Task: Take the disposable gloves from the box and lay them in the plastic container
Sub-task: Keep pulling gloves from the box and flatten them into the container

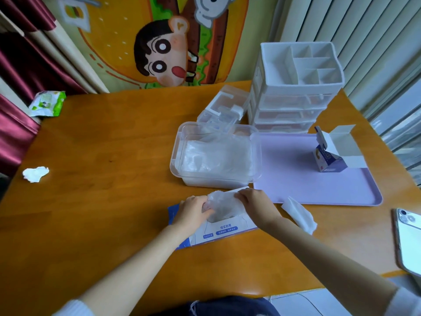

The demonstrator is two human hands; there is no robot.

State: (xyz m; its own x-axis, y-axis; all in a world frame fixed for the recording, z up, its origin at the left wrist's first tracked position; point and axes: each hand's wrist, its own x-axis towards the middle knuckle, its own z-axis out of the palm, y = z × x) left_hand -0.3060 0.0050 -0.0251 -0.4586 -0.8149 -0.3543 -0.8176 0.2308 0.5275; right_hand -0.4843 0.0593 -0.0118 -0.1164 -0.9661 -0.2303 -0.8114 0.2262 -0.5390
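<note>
A flat blue-and-white glove box lies on the orange table near me. A crumpled bunch of clear disposable gloves sticks up out of its top opening. My left hand grips the bunch from the left and my right hand grips it from the right. Just beyond the box stands the clear plastic container, open on top, with a layer of clear gloves lying inside it.
A lilac tray sits right of the container, carrying a small opened carton. Behind stand a white drawer organiser and a clear lid. A phone, a white wrapper, a crumpled tissue and a wipes pack lie around.
</note>
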